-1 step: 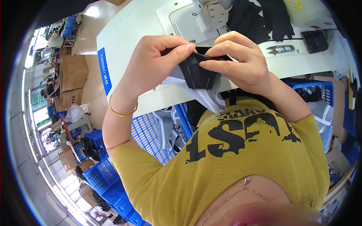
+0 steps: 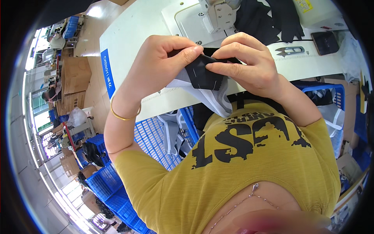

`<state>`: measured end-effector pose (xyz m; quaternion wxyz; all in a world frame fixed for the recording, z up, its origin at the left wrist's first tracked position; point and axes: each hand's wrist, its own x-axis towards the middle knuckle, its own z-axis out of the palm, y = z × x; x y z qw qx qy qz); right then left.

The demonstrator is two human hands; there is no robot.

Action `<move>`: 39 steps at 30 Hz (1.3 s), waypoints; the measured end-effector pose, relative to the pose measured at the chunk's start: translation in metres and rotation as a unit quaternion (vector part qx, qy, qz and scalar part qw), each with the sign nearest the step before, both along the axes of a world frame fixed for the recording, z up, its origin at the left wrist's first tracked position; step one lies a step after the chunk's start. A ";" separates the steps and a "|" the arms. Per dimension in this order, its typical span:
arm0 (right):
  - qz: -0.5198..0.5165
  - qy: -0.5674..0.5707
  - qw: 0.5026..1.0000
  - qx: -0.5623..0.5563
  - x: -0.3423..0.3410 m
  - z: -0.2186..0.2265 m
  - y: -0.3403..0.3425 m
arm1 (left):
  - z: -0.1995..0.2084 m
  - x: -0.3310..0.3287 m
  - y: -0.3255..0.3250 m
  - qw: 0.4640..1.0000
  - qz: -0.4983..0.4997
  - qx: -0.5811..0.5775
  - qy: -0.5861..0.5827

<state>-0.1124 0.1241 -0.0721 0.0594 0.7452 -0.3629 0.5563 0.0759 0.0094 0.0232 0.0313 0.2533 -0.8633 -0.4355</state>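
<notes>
Both of my hands hold a black and light grey fabric piece [image 2: 205,76] up at the front edge of the sewing table. Its black part is on top and carries short white stitch marks; the grey-white part hangs down towards my shirt. My left hand [image 2: 169,62] pinches the black fabric's upper edge between thumb and forefinger. Close beside it, my right hand [image 2: 249,64] grips the same edge with its thumb and fingers. The fabric's far side is hidden behind my fingers.
A sewing machine [image 2: 218,17] stands just beyond my hands. Black fabric pieces [image 2: 278,19], thread snips [image 2: 290,51] and a dark phone-like device [image 2: 325,43] lie to the right. Below the table are blue baskets [image 2: 152,136] with grey pieces. Cardboard boxes [image 2: 76,76] stand at left.
My left hand and wrist have shifted very slightly to the left and up. Both hands keep their hold on the fabric piece.
</notes>
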 end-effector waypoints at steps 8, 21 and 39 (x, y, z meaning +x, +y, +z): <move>-0.008 0.042 0.999 -0.032 0.000 0.005 0.002 | 0.014 -0.004 -0.018 0.985 -0.050 0.126 -0.105; 0.075 -0.072 0.975 0.199 0.000 0.011 0.006 | 0.025 -0.003 0.020 0.988 -0.036 -0.141 -0.045; -0.020 0.097 0.995 0.002 0.000 0.008 0.001 | 0.024 -0.001 0.001 0.986 -0.017 0.076 -0.144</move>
